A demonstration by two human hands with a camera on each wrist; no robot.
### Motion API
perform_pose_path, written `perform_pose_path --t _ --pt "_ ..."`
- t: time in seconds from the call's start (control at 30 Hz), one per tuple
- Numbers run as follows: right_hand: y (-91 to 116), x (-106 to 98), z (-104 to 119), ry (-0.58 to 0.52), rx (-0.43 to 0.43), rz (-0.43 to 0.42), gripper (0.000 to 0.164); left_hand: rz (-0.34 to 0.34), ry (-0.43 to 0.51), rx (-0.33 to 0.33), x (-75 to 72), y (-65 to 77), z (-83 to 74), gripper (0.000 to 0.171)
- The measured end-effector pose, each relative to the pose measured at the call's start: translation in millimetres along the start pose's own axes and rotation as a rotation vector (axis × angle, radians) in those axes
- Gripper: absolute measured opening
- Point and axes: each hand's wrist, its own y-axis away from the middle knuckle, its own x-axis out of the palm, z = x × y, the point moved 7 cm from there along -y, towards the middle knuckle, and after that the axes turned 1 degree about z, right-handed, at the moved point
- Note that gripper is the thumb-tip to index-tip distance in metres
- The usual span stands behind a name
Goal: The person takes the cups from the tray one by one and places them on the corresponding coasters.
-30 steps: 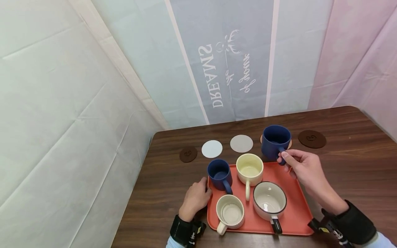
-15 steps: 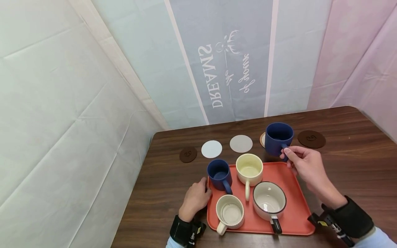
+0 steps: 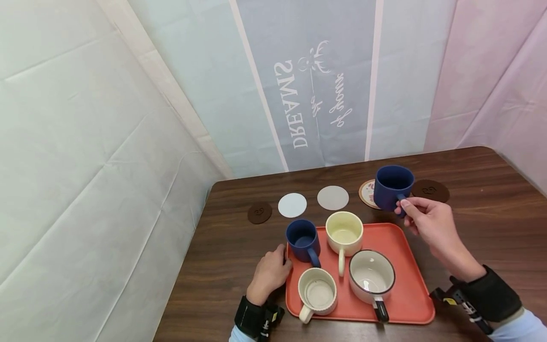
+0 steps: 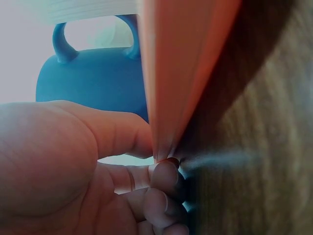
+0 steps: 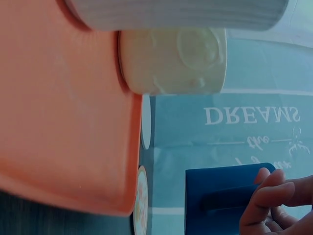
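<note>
My right hand (image 3: 432, 225) pinches the handle of a dark blue mug (image 3: 386, 195) and holds it upright beyond the far right corner of the red tray (image 3: 406, 270). In the right wrist view this mug (image 5: 195, 188) is raised above table level. At the tray's left edge, my left hand (image 3: 270, 273) grips the rim; its thumb and fingers (image 4: 166, 178) close round it in the left wrist view. Standing on the tray are another blue mug (image 3: 301, 244), a pale yellow mug (image 3: 350, 247), a cream mug (image 3: 325, 304) and a white black-rimmed pot (image 3: 363, 292) with a handle.
Coasters lie in a row behind the tray: a small dark brown one (image 3: 259, 213), a white one (image 3: 292, 205), a grey one (image 3: 333, 197), a printed one (image 3: 366, 194) and a larger dark brown one (image 3: 436, 191). Fabric curtains (image 3: 333, 95) border the table (image 3: 222, 237).
My right hand has carried the blue mug to the right and slightly away, from over the printed coaster toward the larger brown one. The left hand stays at the tray.
</note>
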Motion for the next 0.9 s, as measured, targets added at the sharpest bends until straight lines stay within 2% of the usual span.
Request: perform_pose_path --t 0.27,0.9 --pt "-5 -15 -6 0.000 0.028 -0.012 0.027 0.006 0.011 -0.005 0.0 -0.8 0.2 0.020" --pt "-18 -43 -15 -0.090 0.112 -0.065 0.016 0.004 0.018 -0.006 0.0 1.1 1.1 0.019"
